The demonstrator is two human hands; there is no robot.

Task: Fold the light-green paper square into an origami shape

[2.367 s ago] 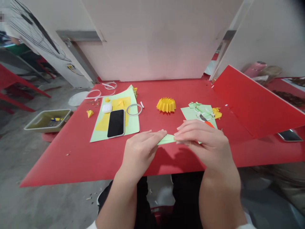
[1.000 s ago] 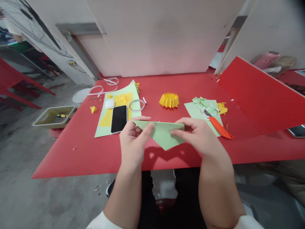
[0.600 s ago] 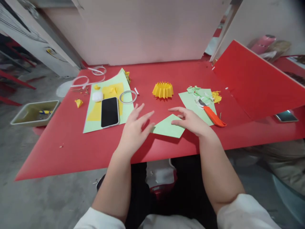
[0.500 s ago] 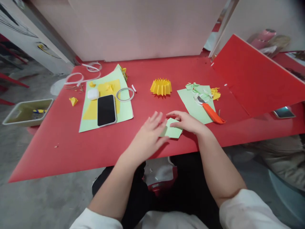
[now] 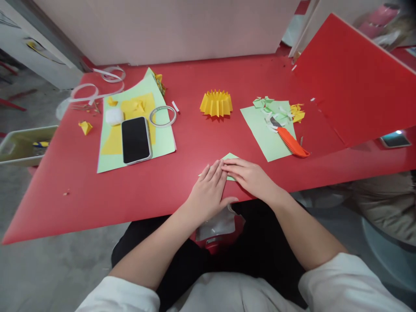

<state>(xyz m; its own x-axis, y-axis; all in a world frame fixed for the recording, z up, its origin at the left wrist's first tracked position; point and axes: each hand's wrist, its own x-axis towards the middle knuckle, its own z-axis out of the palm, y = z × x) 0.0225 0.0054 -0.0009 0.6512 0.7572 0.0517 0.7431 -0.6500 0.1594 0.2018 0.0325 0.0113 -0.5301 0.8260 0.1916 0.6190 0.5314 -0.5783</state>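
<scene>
A small green paper lies on the red table near its front edge, mostly covered by both hands. My left hand rests flat on its left part, fingers stretched out and thumb apart. From the right, my right hand lies over the paper with its fingers extended, its fingertips meeting those of my left hand. Beyond the hands stands a pleated yellow paper piece. To the right, an orange cutter lies on a green sheet with paper scraps.
At the left, a phone, a white case and a tape roll lie on green and yellow sheets. A red board stands tilted at the right. Another phone lies near it. A bin is at far left.
My left hand has come down flat onto the green paper, and my right hand has spread over it, fingertips now together. The paper is more covered. The whole view has shifted slightly.
</scene>
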